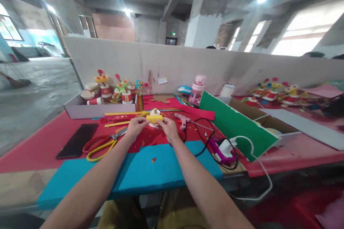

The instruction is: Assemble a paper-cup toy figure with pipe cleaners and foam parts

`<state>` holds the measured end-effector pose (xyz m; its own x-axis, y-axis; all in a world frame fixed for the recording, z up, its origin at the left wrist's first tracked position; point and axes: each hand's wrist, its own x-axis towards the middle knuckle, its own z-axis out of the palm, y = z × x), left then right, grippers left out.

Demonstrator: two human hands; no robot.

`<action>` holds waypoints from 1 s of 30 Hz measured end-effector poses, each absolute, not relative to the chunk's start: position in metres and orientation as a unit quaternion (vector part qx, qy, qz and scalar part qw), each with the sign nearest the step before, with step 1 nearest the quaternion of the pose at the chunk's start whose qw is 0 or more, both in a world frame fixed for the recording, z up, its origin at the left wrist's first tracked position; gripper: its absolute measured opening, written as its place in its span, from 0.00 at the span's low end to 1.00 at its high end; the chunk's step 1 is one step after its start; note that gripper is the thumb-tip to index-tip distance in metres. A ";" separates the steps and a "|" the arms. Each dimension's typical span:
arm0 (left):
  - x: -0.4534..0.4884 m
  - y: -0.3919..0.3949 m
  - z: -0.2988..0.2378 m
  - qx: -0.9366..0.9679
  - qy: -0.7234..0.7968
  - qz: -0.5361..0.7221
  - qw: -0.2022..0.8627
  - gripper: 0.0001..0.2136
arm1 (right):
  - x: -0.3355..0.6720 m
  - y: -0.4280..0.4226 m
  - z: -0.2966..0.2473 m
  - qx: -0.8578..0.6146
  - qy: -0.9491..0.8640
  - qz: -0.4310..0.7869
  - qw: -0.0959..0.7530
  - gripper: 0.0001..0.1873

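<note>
Both my hands meet over the red table cover (40,143). My left hand (136,126) and my right hand (168,126) are closed, each pinching one end of a short yellow paper roll (154,117). Right behind the roll stands a small white paper cup craft (155,112) with a coiled yellow strip beside it. Under my forearms lies a blue foam sheet (139,171).
Red and yellow scissors (103,144) and a black phone (77,140) lie to the left. A pink glue gun (182,119), its cable and a purple plug strip (220,149) are to the right. A box of finished paper cup figures (107,94) and a green sheet (233,123) stand behind.
</note>
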<state>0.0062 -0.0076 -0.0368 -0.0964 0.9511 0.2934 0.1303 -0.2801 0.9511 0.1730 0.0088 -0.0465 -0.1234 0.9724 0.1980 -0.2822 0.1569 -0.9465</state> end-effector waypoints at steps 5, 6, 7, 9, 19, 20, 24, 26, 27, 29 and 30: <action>0.002 -0.005 -0.037 0.505 0.458 0.602 0.415 0.14 | 0.176 0.010 -0.040 -0.343 -0.472 0.527 0.618 0.21; 0.000 -0.005 -0.037 0.474 0.440 0.613 0.454 0.14 | 0.178 0.011 -0.039 -0.340 -0.451 0.527 0.635 0.21; -0.002 -0.005 -0.036 0.444 0.421 0.620 0.492 0.15 | 0.180 0.012 -0.038 -0.335 -0.431 0.531 0.648 0.21; -0.004 -0.005 -0.033 0.406 0.395 0.618 0.546 0.16 | 0.183 0.012 -0.037 -0.326 -0.404 0.550 0.654 0.21; 0.004 -0.012 -0.030 0.387 0.346 0.579 0.629 0.14 | 0.170 -0.002 -0.038 -0.251 -0.558 0.583 0.535 0.27; 0.005 -0.013 -0.030 0.387 0.342 0.575 0.635 0.14 | 0.168 -0.002 -0.038 -0.244 -0.583 0.564 0.532 0.29; 0.007 -0.016 -0.030 0.376 0.319 0.574 0.654 0.15 | 0.167 -0.003 -0.038 -0.219 -0.636 0.477 0.566 0.37; 0.008 -0.017 -0.030 0.374 0.313 0.568 0.663 0.15 | 0.167 -0.003 -0.037 -0.202 -0.637 0.461 0.584 0.38; 0.008 -0.018 -0.030 0.374 0.314 0.565 0.665 0.14 | 0.167 -0.002 -0.037 -0.196 -0.636 0.459 0.589 0.37; 0.010 -0.018 -0.031 0.367 0.326 0.559 0.668 0.13 | 0.167 -0.002 -0.037 -0.190 -0.636 0.461 0.588 0.35; 0.010 -0.017 -0.032 0.363 0.333 0.558 0.668 0.13 | 0.167 -0.001 -0.038 -0.190 -0.637 0.463 0.587 0.34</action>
